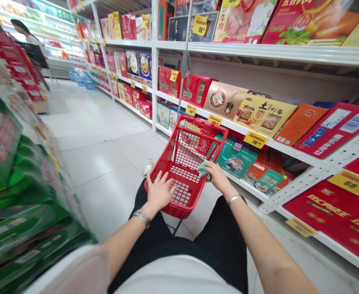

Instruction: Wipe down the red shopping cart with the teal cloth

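Green cartons (29,167), perhaps, opposite shelves (259,52); left hand (161,192) wide on basket (179,211), right (218,177) around cloth (202,168)

The basket (175,210) sits between the legs (234,216), with the shelves (237,50) along its right and past its far end. The left fingers (163,178) reach over its left rim, toward the near end; the cloth (202,168) is under the right fingers (211,166), at the right rim. A pole (189,24) rises by the basket's far end, in front of the shelves. Boxes (224,97) stand in rows on the tiers, with price tags (255,139) along the edges. The floor (112,126) runs between the shelves and the packages (44,230) at left. Beyond those packages is another person (37,45); bottles (89,81) are on the floor near the shelves' far end.
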`<act>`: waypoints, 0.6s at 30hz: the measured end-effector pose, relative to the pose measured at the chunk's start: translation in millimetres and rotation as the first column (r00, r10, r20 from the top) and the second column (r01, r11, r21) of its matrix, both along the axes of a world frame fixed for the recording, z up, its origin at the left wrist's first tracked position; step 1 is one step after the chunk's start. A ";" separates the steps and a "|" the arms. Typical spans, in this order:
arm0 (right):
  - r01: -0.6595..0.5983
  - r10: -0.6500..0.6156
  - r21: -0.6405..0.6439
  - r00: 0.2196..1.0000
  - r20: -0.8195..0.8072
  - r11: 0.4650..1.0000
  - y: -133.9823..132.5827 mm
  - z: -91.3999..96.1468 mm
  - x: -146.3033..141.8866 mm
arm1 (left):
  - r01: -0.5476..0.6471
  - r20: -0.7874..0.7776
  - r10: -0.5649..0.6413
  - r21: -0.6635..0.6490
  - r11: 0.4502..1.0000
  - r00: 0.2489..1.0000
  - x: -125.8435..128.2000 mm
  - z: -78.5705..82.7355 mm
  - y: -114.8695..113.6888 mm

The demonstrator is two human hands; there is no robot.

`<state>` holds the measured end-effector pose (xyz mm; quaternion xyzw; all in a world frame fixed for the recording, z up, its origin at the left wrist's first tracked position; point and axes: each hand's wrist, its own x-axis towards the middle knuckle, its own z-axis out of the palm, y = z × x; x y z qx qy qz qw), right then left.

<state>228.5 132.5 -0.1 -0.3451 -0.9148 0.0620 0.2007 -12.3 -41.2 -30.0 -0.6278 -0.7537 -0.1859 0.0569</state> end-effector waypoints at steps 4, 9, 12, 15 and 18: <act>-0.006 0.007 0.041 0.999 -0.032 0.999 -6.7 -5.6 -21.8 | 0.042 0.040 -0.041 -0.027 0.999 0.998 -34.1 6.0 18.9; 0.023 -0.019 0.063 0.998 -0.063 0.998 -19.3 -7.7 -52.7 | 0.007 0.042 -0.006 -0.012 1.000 0.999 -72.7 17.0 41.4; 0.027 -0.022 0.063 0.996 -0.087 0.998 -31.1 -13.2 -63.1 | -0.177 0.072 0.172 0.071 0.982 0.983 -59.5 14.1 45.0; 0.006 -0.003 0.027 0.995 -0.100 1.000 -45.8 -18.0 -67.8 | -0.158 0.133 0.146 0.084 0.984 0.980 -26.4 5.1 40.1; -0.006 0.007 0.008 0.997 -0.083 1.000 -59.8 -18.2 -65.8 | -0.047 0.121 0.046 0.008 0.999 0.992 -3.7 1.6 33.1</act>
